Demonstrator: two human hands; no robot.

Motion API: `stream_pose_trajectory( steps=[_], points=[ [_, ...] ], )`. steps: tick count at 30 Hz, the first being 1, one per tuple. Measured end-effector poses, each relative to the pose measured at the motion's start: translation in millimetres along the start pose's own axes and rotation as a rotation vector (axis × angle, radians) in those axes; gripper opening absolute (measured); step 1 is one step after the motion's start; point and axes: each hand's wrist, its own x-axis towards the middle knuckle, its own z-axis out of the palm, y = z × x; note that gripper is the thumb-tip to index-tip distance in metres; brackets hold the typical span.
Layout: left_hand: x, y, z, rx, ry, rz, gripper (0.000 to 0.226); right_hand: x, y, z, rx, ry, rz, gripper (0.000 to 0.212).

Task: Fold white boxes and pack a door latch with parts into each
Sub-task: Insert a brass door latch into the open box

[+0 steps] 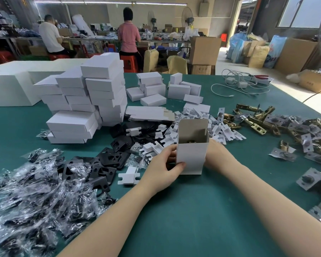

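White box: stood upright at frame centre on green surface, top flap open, brass latch part glimpsed inside. Left hand gripped its side, fingers curled. Right hand behind box; fingers hidden, state undeterminable. Step judged: packing, pre-closure. Next: remaining parts added, flap tucked.

A tangle of white charger cables with small plugs lies near the far right edge of the green counter, with red-handled pliers just beyond it. Past the counter, two people sit on red stools at a long cluttered workbench. Open cardboard cartons, stuffed sacks and two standing fans fill the floor beyond.
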Motion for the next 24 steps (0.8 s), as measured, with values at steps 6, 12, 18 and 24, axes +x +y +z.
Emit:
stream_pose_trajectory(
  steps=[6,12,18,24],
  points=[
    [0,0,0,0.001,0.0,-0.001,0.046,-8,5,-3,0.059,0.119,0.161,0.026],
    [1,0,0,0.001,0.005,-0.002,0.045,-14,10,-1,0.135,0.283,0.231,0.018],
    [0,-1,1,0.001,0.001,0.009,0.045,-19,10,-23,0.646,0.557,0.305,0.038],
    [1,-1,1,-0.037,-0.005,0.01,0.046,-47,-24,-74,1.17,0.927,0.072,0.023]
  ],
)
